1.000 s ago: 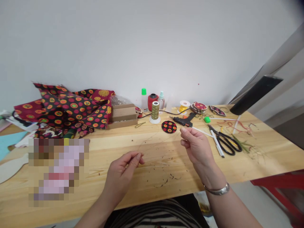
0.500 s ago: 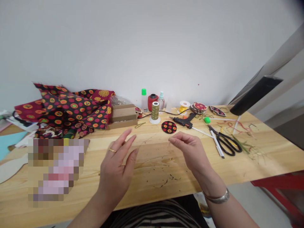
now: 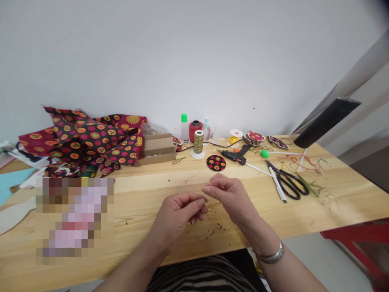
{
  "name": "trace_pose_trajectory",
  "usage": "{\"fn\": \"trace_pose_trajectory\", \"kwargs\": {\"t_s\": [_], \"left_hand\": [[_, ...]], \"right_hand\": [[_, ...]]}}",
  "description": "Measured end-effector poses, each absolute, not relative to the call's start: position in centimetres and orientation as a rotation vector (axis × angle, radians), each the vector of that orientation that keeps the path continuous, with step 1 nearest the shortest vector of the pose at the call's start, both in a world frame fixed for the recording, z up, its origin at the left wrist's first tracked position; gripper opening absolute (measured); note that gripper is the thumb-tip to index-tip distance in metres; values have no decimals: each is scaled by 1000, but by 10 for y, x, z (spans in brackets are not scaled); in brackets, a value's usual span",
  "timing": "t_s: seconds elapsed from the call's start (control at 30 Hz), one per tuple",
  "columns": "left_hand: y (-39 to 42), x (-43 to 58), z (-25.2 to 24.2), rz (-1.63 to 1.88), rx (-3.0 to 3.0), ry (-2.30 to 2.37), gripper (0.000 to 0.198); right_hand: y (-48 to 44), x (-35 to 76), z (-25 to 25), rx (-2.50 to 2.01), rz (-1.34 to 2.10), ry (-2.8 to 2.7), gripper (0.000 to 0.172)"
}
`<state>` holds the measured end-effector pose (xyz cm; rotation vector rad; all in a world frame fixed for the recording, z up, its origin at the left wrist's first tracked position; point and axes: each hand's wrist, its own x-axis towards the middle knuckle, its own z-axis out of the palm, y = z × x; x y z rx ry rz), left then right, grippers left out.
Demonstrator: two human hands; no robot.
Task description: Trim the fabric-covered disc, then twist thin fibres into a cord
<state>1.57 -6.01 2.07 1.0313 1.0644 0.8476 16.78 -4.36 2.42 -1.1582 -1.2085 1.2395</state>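
My left hand (image 3: 179,215) and my right hand (image 3: 227,195) meet over the middle of the wooden table (image 3: 334,211), fingertips nearly touching. Both are pinched closed on a very thin olive thread that is barely visible between them. Behind them stands an olive-gold thread spool (image 3: 198,143) on a white base. A round black fabric disc (image 3: 216,162) with red and yellow dots lies just beyond my right hand. Small dark thread clippings are scattered on the wood below my hands.
Patterned red and black fabric (image 3: 88,140) is heaped at the back left beside cardboard pieces (image 3: 158,148). A black glue gun (image 3: 235,155), black scissors (image 3: 288,181), a white pen (image 3: 278,184), small bottles (image 3: 184,126) and loose threads lie at the back right. A blurred patch covers the left.
My left hand went from a pinch to an open spread, then closed again. Both hands have drawn together toward the table's middle, the right coming left and down.
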Motion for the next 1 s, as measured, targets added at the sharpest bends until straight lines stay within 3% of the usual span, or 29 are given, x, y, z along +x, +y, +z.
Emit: {"fn": "trace_pose_trajectory", "kwargs": {"t_s": [0.3, 1.0], "left_hand": [[-59, 9, 18, 824, 783, 987, 12], [-59, -5, 18, 709, 757, 961, 13]], "right_hand": [[-34, 167, 21, -1158, 1379, -1062, 16], [-13, 186, 11, -1220, 1213, -828, 27]]}}
